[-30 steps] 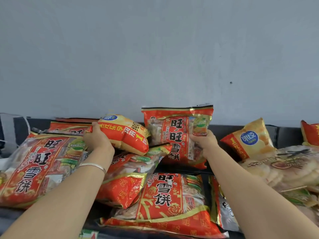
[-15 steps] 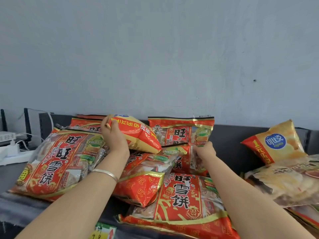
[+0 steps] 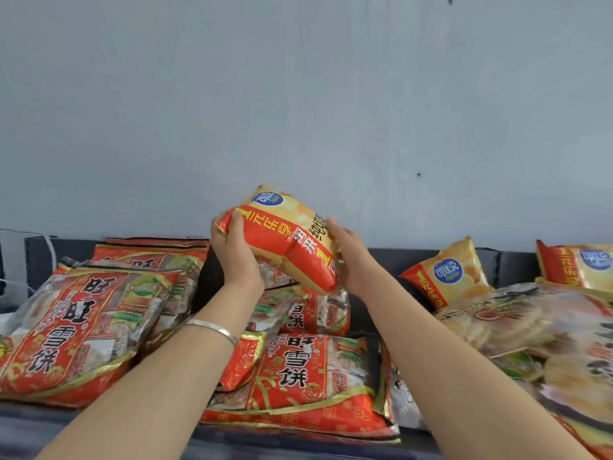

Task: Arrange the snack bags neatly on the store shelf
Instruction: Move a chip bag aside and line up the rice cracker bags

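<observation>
Nearest, below the fingers, a flat red-and-gold plastic rice-cracker bag [image 3: 298, 376] lies on the dark grey store shelf [image 3: 292, 441], close to its front edge. Down and left of the fingers, a second large red cracker bag [image 3: 76, 330] leans on more red bags stacked behind it. A thin silver bangle [image 3: 214, 328] circles the left wrist. Both hands are raised over the pile. The left hand [image 3: 237, 260] has its fingers wrapped round the left end of a puffy yellow-and-red foil snack bag [image 3: 288, 242]. The right hand [image 3: 350, 260] clasps the opposite side, so the snack bag is held tilted in the air between them, above the red bags. Right of the fingers lies a clear bag of pale round crackers [image 3: 530, 323]. Behind it a small yellow bag with a blue round logo [image 3: 447, 273] stands propped at the shelf's back rail, and another like it [image 3: 577, 263] is farther right. A pale grey wall [image 3: 298, 94] rises behind.
</observation>
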Available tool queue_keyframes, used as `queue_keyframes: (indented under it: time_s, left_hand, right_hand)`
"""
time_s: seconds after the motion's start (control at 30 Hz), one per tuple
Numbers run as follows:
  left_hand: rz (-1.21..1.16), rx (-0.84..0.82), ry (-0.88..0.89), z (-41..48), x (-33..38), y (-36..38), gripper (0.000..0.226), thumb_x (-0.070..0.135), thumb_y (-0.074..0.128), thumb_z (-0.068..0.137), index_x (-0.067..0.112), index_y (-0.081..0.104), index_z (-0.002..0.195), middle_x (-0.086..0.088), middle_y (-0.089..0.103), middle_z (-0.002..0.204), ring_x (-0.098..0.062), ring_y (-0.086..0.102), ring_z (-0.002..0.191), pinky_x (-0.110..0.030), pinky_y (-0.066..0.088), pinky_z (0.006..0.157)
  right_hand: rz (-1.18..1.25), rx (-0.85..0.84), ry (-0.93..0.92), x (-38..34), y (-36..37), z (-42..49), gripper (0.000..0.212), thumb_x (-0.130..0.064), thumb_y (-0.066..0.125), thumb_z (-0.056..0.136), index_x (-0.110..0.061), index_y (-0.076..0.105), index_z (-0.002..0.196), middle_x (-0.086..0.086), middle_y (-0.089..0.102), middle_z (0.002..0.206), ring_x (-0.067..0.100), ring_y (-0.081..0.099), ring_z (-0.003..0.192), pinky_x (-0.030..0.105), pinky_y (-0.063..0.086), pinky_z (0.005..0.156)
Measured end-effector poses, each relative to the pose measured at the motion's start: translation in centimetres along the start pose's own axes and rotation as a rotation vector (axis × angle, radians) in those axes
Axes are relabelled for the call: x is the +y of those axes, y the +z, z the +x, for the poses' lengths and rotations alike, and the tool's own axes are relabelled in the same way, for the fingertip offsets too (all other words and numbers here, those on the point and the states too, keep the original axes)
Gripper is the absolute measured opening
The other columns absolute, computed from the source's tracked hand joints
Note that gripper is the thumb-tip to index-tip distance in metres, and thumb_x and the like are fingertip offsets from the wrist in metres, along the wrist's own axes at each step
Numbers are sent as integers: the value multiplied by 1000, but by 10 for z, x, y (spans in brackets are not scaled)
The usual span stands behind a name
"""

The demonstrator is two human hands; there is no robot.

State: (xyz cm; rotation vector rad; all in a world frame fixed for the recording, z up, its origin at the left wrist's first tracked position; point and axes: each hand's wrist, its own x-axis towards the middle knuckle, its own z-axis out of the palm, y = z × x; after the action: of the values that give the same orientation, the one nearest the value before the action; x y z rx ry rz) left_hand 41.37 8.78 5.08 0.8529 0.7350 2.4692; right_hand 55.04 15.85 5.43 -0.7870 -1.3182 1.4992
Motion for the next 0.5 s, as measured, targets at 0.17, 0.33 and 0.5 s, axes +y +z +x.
queue_keyframes:
  time_s: [0.17,0.33,0.5]
  left_hand:
    - [35,-93,-231,-27,-42,23,31,46,47,94,25,48,117,-2,64,107,-17,64,94,-41,55,80]
    - [65,-335,-572,-59,-78,62,52,57,48,88,22,44,126,-11,60,115,-30,62,101,-50,54,83]
    - [350,-634,-583,-104,-103,109,59,34,55,93,24,26,144,-7,50,127,-25,55,106,-41,51,87]
  right_hand:
    - [-104,30,-6,-19,-60,-23,89,-28,77,80,-30,19,148,10,57,119,28,67,99,49,57,79]
    - [-166,326,-111,-41,-116,-43,74,-23,79,78,-25,33,136,9,60,115,20,68,81,32,56,54]
    - [-261,708,-331,-66,-171,-56,87,-38,83,63,-34,34,135,10,47,128,27,65,92,44,59,79]
